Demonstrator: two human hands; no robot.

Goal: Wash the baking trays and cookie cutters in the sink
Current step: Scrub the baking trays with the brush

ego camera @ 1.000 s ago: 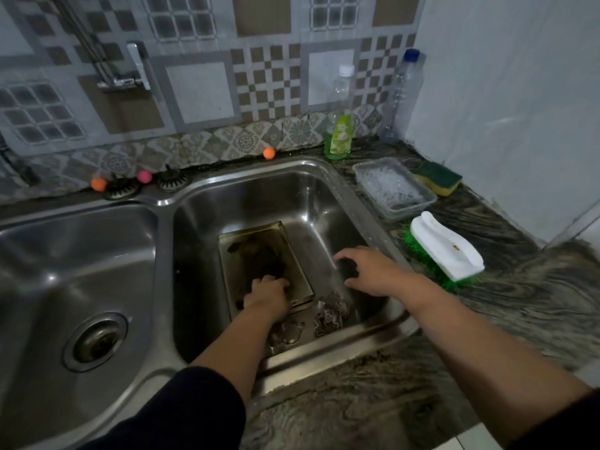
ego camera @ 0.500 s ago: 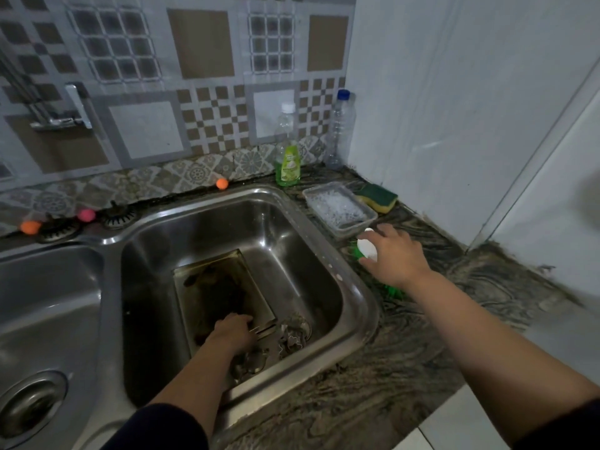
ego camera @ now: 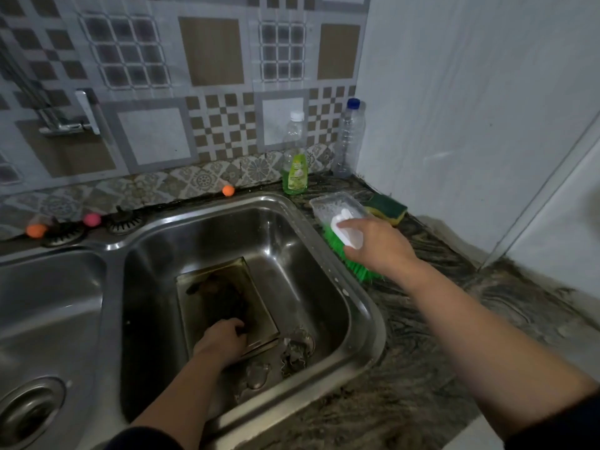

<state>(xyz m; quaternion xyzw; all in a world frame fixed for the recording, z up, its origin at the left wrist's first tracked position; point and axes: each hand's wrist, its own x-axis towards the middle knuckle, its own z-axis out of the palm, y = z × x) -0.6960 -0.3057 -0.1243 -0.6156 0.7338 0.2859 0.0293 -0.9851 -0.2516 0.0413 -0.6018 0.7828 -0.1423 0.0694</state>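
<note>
While it lies flat on the floor of the right-hand sink basin, the baking tray shows a dark, stained bottom and a thin raised rim; it is judged to be sheet metal, stiff and fairly light, slick where wet or greasy, and best held by pinching the rim at a near corner or along a short side instead of pressing on the soiled bottom. The left hand rests on the tray's near edge with its fingers curled down onto it, seemingly steadying it, though how firmly it grips cannot be told. Just beside the tray's near right corner, toward the basin's front wall, lie the metal cookie cutters: thin bands, light and rigid but likely to bend if squeezed, with narrow edges that call for a careful hold across the outline. On the worktop at the basin's right edge, the right hand is closed over the white back of a scrubbing brush with green bristles, whose moulded top gives a sure palm hold. Behind it stand a clear plastic container and a green-and-yellow sponge; a bottle of green dish soap stands at the worktop's back edge.
</note>
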